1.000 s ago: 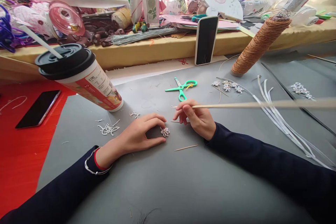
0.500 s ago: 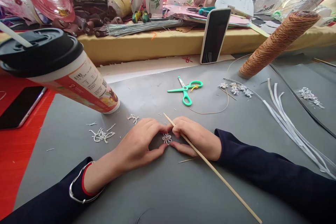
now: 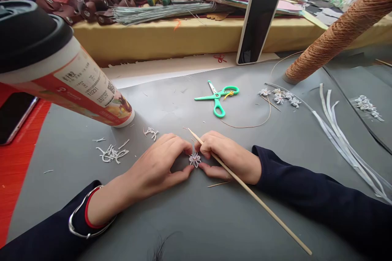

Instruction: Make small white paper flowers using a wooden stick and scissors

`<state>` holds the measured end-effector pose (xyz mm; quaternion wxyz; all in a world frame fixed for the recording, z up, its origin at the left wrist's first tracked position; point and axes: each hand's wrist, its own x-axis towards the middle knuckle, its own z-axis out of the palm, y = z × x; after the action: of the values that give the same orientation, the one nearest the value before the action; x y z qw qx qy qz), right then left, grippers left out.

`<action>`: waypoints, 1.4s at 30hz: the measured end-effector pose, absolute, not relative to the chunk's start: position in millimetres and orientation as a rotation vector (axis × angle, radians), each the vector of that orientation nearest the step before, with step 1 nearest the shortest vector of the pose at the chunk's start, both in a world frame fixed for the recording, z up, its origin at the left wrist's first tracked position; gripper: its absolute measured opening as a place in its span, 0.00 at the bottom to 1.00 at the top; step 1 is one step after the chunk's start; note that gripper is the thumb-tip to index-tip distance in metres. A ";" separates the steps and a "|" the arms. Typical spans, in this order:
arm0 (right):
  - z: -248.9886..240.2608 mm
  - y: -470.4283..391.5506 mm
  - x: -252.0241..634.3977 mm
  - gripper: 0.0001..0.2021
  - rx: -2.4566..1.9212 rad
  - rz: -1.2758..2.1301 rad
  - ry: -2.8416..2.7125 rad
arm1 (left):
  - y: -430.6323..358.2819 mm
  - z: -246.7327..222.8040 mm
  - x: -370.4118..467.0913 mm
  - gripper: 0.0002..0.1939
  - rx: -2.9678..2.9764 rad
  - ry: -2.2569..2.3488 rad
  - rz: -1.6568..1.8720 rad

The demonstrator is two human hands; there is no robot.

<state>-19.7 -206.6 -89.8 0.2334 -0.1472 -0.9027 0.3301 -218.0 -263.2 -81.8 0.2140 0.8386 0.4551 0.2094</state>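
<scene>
Between my fingertips is a small white flower (image 3: pixel 194 160) of coiled strips, with rounded petals and two spirals. My left hand (image 3: pixel 162 161) pinches its left side between thumb and fingers. A long pointed wooden stick (image 3: pixel 257 198) rests in the curled fingers of my right hand (image 3: pixel 229 157); its tip points up and left, past the flower. My right thumb and fingertip also touch the flower's right edge. Just below that hand a thin toothpick-like stick (image 3: pixel 218 184) lies on the grey mat (image 3: pixel 128 228).
White strip scraps (image 3: pixel 112 154) lie left of my hands, near a tall paper cup (image 3: pixel 92 85). Green scissors (image 3: pixel 217 98) are open ahead. Finished white flowers (image 3: pixel 280 96), a brown thread cone (image 3: pixel 333 36) and long white strips (image 3: pixel 346 142) are at right. A phone (image 3: pixel 259 24) leans upright behind.
The view has shifted closer, so the cup and thread cone look larger. Both hands keep their hold on the flower, and the stick stays in my right hand.
</scene>
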 end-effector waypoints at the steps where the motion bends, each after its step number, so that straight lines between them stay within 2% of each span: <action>1: -89.3 -206.9 -19.7 0.08 -0.405 0.903 -2.479 | -263.2 -81.6 -218.1 0.07 2.329 1.260 0.578; 11: -84.2 -211.6 -21.3 0.08 -0.334 0.668 -2.446 | -264.2 -78.7 -218.8 0.06 2.423 1.219 0.704; 16: -76.3 -214.3 -16.6 0.08 -0.351 0.439 -2.418 | -266.7 -76.7 -220.0 0.15 2.391 1.186 0.857; 19: -71.3 -203.5 7.3 0.06 -0.524 0.237 -2.352 | -267.5 -74.4 -220.6 0.16 2.378 1.252 0.927; 26: -62.0 -131.9 113.0 0.07 -1.334 -0.185 -1.948 | -266.2 -71.5 -219.0 0.06 2.383 1.264 0.859; 33: -64.5 -81.5 132.8 0.11 -1.569 0.003 -1.980 | -265.5 -71.3 -218.9 0.06 2.374 1.264 0.781; 36: -46.6 -97.0 147.6 0.09 -1.632 0.002 -2.016 | -266.3 -70.9 -219.4 0.08 2.417 1.269 0.774; 39: -29.4 -130.3 177.5 0.08 -1.887 0.020 -1.987 | -267.1 -72.1 -218.9 0.11 2.491 1.268 0.744; 42: -32.4 -163.4 202.0 0.09 -2.006 0.067 -2.035 | -266.8 -74.4 -217.9 0.14 2.563 1.255 0.725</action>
<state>202.0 -163.4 -32.4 0.1412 -0.6947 -0.7049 0.0232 -217.9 -266.8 -74.4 0.0984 0.8663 0.4240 0.2451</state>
